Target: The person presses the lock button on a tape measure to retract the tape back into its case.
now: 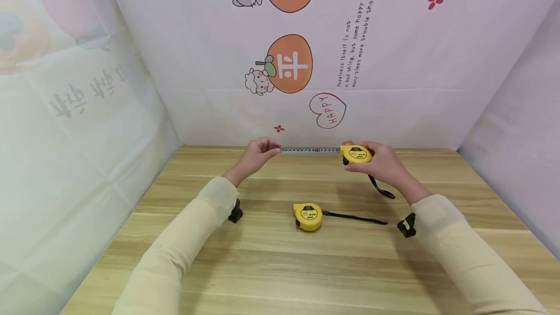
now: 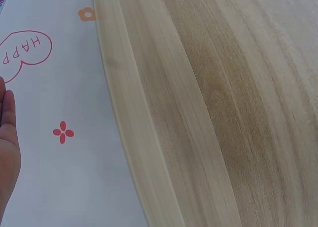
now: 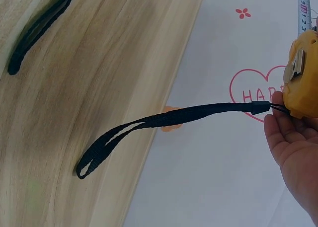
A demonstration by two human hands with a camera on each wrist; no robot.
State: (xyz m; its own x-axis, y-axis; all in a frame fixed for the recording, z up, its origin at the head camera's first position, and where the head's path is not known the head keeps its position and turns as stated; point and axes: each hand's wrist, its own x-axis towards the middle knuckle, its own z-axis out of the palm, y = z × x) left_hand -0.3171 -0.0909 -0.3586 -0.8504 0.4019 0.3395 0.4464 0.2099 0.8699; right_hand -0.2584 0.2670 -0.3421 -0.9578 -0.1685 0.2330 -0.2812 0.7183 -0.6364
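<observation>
My right hand [image 1: 381,163] grips a yellow tape measure [image 1: 356,153] near the back of the table, its black wrist strap [image 3: 169,118] hanging down. From the case a white blade [image 1: 310,149] runs level to the left, showing numbers a little past the 10 mark. My left hand [image 1: 259,153] pinches the blade's free end between thumb and fingers. In the left wrist view only part of the left hand [image 2: 7,147] shows and the pinch is out of frame. A second yellow tape measure [image 1: 308,217] lies on the table between the forearms, its black strap [image 1: 356,217] stretched rightward.
The wooden table [image 1: 280,276] meets a white printed backdrop [image 1: 393,115] just behind the hands. White cloth sides [image 1: 52,174] stand to the left and right. A black wrist camera [image 1: 235,212] sits on the left cuff, another black wrist camera [image 1: 407,226] on the right.
</observation>
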